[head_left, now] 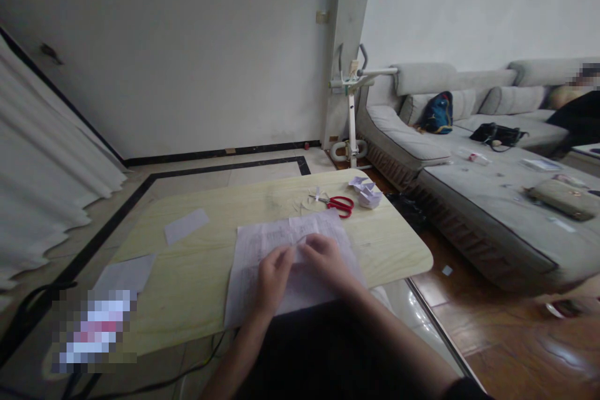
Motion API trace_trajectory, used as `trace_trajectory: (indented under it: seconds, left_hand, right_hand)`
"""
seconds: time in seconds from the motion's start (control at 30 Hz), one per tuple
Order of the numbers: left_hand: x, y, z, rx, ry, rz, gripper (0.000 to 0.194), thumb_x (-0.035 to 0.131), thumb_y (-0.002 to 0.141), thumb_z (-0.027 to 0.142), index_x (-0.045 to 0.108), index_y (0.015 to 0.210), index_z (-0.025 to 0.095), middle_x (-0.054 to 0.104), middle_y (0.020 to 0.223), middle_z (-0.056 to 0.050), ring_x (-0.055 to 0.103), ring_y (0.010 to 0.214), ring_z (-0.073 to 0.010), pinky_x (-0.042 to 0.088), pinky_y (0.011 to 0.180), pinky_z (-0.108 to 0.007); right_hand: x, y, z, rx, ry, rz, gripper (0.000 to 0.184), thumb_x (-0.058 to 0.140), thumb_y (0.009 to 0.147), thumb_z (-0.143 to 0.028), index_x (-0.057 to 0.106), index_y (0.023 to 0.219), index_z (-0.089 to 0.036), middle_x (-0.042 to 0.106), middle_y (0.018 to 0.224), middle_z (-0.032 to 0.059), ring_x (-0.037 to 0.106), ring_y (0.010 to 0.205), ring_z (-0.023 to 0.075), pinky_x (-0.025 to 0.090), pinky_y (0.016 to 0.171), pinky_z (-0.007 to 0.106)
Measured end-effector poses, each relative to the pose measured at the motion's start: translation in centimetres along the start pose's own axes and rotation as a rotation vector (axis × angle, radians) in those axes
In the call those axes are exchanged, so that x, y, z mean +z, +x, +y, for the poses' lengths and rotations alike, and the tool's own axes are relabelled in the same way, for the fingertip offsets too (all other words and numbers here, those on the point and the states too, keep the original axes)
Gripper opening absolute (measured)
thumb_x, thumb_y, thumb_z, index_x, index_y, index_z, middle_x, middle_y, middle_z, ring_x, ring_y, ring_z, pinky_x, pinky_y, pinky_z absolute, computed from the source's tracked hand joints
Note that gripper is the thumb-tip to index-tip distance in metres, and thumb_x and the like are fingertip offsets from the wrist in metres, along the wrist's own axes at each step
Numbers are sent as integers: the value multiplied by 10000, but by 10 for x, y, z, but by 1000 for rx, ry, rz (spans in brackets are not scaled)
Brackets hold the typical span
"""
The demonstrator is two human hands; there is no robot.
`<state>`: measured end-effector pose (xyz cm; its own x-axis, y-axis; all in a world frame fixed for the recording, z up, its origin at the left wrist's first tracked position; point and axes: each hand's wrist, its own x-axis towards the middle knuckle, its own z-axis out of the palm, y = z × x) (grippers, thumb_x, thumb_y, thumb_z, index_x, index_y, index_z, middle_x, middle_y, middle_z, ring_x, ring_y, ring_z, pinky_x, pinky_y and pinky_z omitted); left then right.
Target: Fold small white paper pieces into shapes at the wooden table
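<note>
White paper slip (299, 255) is pinched by left hand (274, 274) and right hand (323, 255) above the printed sheet (262, 239); looks partway folded (detail's blurry). Folded pieces (369, 195) sit beyond red scissors (341, 205), apparently done; two flat papers (186, 226) at left look unworked.

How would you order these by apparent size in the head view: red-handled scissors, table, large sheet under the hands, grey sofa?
1. Table and grey sofa: too close to rank; the frame edge cuts the sofa.
2. Large sheet.
3. Red-handled scissors, clearly smallest.
</note>
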<state>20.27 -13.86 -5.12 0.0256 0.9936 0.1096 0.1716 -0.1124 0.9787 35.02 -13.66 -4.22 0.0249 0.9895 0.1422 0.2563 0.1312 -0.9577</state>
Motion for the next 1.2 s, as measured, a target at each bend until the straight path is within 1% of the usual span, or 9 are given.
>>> trace_trajectory:
  seconds: [0.13, 0.27, 0.43, 0.57, 0.67, 0.87, 0.97, 1.1, 1.2]
  left_hand:
    - [1, 1, -4, 2, -35, -10, 308, 615, 838, 450, 721, 843, 161, 745, 794, -53, 709, 723, -230, 569, 623, -281]
    - [2, 1, -5, 10, -56, -13, 280, 633, 827, 433, 723, 823, 167, 744, 796, -50, 707, 744, -225, 574, 633, -272]
    - [2, 1, -3, -1, -74, -28, 276, 624, 836, 424, 718, 852, 165, 742, 804, -50, 706, 702, -215, 578, 604, -274]
    - [2, 1, -3, 0, -60, -27, 257, 631, 837, 415, 718, 836, 173, 733, 800, -41, 703, 738, -217, 567, 624, -260]
    - [1, 0, -4, -3, -58, -50, 270, 622, 847, 425, 722, 839, 174, 729, 780, -36, 704, 713, -216, 561, 608, -258]
    - [2, 1, -4, 4, -48, -82, 291, 598, 865, 421, 734, 909, 167, 753, 865, -66, 719, 816, -247, 563, 665, -279]
    - [3, 1, -4, 7, -42, -81, 292, 597, 866, 415, 733, 914, 161, 754, 873, -74, 719, 835, -256, 563, 677, -288]
    - [3, 0, -4, 6, -47, -79, 274, 602, 863, 407, 724, 886, 162, 749, 844, -67, 720, 806, -249, 567, 683, -295]
    - [4, 0, -6, 0, -57, -65, 280, 610, 853, 410, 718, 904, 156, 750, 877, -79, 717, 833, -254, 575, 688, -302]
  right_hand:
    - [-1, 0, -1, -4, -4, 1, 210, 559, 830, -269, 546, 627, -215, 494, 580, -35, 477, 575, 132, 381, 519, 220]
    - [-1, -1, -3, 4, 32, -16, 209, 558, 834, -277, 551, 634, -220, 501, 594, -38, 487, 578, 133, 380, 535, 227]
    - [0, -2, -2, 34, 64, -14, 196, 559, 837, -304, 561, 658, -223, 508, 600, -38, 489, 580, 135, 386, 531, 227]
    - [0, -2, -1, 27, 71, -6, 202, 560, 827, -299, 546, 643, -218, 493, 594, -40, 476, 575, 130, 378, 522, 223]
    - [0, -2, -2, 24, 54, 15, 190, 570, 810, -291, 545, 637, -217, 496, 592, -38, 473, 579, 131, 377, 525, 224]
    - [0, -1, 0, 36, 59, 18, 151, 584, 803, -293, 556, 676, -217, 486, 605, -44, 467, 580, 125, 381, 535, 222]
    - [0, 0, 3, 27, 60, 24, 150, 589, 795, -281, 542, 668, -216, 487, 609, -45, 468, 583, 125, 379, 537, 222]
    - [-1, 0, 3, 12, 86, 17, 168, 580, 795, -259, 508, 650, -216, 483, 609, -43, 466, 579, 125, 376, 537, 225]
    - [-3, 0, 3, -7, 78, 0, 180, 581, 802, -274, 510, 647, -216, 488, 606, -43, 470, 579, 126, 377, 539, 226]
